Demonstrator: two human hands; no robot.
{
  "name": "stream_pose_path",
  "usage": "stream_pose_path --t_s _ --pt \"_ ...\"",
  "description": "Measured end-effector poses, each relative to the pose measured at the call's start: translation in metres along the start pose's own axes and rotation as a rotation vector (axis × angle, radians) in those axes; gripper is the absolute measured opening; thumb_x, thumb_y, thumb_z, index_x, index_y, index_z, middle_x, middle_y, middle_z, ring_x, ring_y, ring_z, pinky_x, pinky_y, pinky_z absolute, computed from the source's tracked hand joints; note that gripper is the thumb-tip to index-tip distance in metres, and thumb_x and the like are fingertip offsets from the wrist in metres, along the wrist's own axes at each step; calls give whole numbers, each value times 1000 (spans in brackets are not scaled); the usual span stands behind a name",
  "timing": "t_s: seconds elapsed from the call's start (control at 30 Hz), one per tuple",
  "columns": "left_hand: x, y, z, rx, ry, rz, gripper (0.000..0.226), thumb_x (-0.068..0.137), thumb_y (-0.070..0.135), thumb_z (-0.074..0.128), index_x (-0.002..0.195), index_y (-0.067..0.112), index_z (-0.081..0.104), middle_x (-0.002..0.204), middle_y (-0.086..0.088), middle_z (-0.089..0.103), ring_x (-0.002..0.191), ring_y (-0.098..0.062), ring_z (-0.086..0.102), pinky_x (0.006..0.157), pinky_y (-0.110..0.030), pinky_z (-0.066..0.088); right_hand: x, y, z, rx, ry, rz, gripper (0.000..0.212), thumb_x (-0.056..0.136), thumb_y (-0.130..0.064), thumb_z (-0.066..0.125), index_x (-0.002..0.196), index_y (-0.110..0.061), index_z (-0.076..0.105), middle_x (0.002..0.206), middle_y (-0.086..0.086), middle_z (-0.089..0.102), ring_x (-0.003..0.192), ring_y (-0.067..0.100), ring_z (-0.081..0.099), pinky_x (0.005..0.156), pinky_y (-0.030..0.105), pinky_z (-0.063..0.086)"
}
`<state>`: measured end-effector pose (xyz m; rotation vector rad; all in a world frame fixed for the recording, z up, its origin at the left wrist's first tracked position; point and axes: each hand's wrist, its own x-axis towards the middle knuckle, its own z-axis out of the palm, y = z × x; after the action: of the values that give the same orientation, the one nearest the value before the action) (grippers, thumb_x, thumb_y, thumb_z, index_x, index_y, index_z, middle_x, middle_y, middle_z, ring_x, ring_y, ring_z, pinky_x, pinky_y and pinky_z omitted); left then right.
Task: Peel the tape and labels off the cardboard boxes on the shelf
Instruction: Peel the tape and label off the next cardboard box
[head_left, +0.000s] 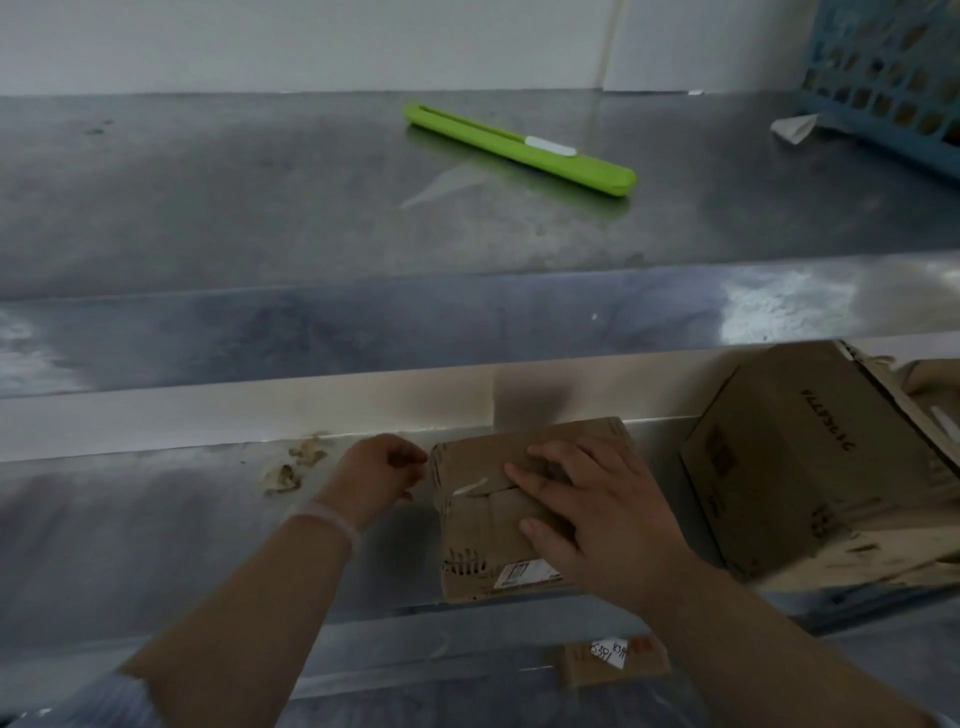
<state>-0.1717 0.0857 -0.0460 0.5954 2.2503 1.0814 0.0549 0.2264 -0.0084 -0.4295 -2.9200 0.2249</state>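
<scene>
A small cardboard box (483, 525) lies on the lower metal shelf (156, 519), with a white label (524, 574) on its near side and a strip of clear tape (475, 488) on top. My right hand (597, 514) rests flat on the box top, fingers spread and pressing it down. My left hand (376, 475) is at the box's left edge with its fingers curled inward; what they hold is hidden.
A larger cardboard box (800, 467) stands to the right on the same shelf, more cardboard behind it. A green box cutter (519, 148) lies on the upper shelf, a blue basket (893, 78) at its far right. Torn scraps (291, 467) lie left. A labelled box (613, 660) sits below.
</scene>
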Motion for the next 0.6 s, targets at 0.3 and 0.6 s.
stream_pose_path --t_s 0.3,0.6 --pt "-22 -35 -34 308 288 17 18 90 32 63 80 20 72 80 -3 71 78 -23 68 78 -34 53 -3 2 -2 118 67 -16 47 87 -46 50 128 -28 61 133 -11 56 123 18 49 106 44 40" --pt "-27 -30 -54 468 415 105 16 87 32 65 83 20 75 86 -3 72 85 -27 66 76 -32 49 -19 2 -14 70 201 115 48 87 -49 50 126 -25 62 137 -1 54 125 22 49 108 46 37"
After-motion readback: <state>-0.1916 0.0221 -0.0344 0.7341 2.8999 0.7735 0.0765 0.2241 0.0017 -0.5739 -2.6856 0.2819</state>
